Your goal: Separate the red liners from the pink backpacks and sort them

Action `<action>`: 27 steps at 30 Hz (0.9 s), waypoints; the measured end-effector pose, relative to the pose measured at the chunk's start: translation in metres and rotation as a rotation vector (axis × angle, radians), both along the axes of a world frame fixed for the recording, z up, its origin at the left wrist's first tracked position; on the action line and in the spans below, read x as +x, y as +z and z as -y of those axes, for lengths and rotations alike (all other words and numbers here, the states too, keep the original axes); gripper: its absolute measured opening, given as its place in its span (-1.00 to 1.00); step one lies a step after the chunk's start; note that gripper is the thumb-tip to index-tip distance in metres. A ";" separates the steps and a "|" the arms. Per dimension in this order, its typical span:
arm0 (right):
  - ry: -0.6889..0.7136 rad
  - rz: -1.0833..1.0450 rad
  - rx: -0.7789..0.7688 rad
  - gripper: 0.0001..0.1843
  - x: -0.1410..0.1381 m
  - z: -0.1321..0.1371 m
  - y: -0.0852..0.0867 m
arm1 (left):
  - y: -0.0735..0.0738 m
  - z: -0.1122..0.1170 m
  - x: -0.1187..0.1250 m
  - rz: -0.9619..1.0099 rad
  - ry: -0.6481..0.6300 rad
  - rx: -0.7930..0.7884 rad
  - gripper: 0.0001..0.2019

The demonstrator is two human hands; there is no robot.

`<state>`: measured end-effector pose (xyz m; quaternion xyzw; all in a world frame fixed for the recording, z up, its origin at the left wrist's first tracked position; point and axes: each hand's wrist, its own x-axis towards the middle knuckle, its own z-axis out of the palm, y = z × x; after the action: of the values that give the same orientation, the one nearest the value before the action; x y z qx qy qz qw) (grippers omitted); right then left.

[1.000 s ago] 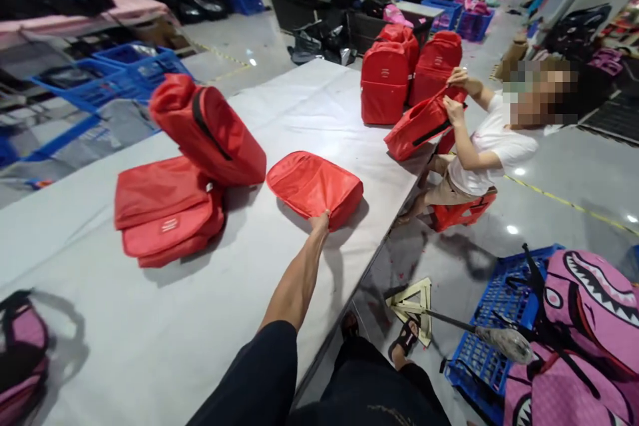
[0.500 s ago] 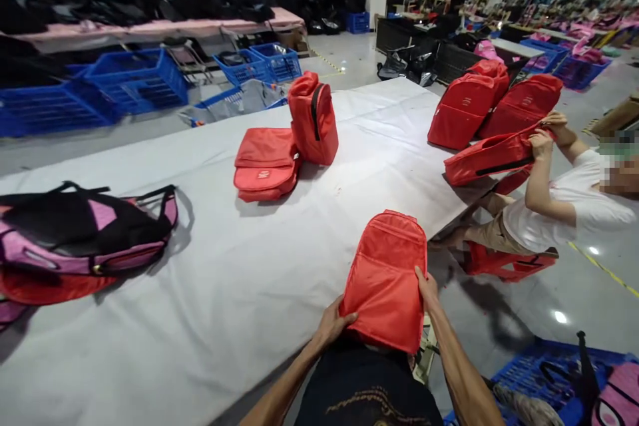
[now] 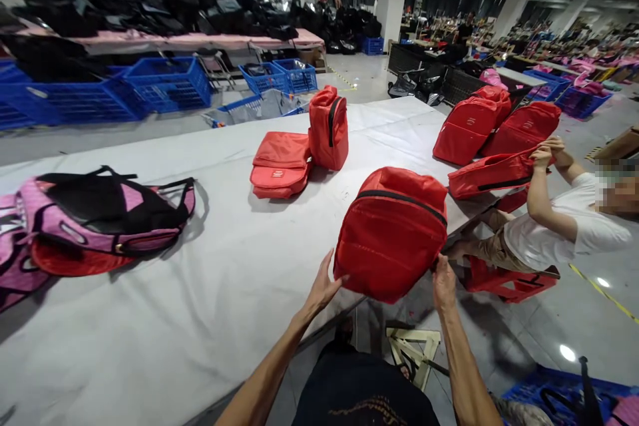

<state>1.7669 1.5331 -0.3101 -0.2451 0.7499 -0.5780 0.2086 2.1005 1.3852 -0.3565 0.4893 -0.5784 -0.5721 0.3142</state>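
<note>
A red backpack (image 3: 392, 239) with a curved black zipper is held up at the table's front edge, tilted with its top away from me. My left hand (image 3: 323, 286) is at its lower left side, thumb on the front and fingers along the edge. The lower right corner is in the grip of my right hand (image 3: 443, 283), fingers partly hidden behind the cloth. Beyond it, one red backpack (image 3: 280, 166) lies flat against an upright red backpack (image 3: 328, 130). Farther left lies a pink and black backpack (image 3: 107, 219).
A co-worker (image 3: 559, 213) in a white top handles a red bag (image 3: 489, 173) at the table's right end, near other red backpacks (image 3: 466, 126). The white-covered table (image 3: 214, 306) spans the front. A wooden stool (image 3: 417, 349) and blue crate (image 3: 544, 389) stand on the floor.
The red backpack has been raised away from my body and turned, so its zippered side now faces me. Both hands moved forward with it, and the view has tilted up slightly.
</note>
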 end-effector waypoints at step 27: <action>0.315 -0.911 0.060 -0.38 0.013 0.067 0.103 | 0.011 -0.045 -0.032 -0.054 0.357 -0.386 -0.67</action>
<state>1.7802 1.4662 -0.2067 -0.5779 0.7350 -0.3512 -0.0492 2.0689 1.4300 -0.3455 0.4995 -0.5726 -0.3995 0.5129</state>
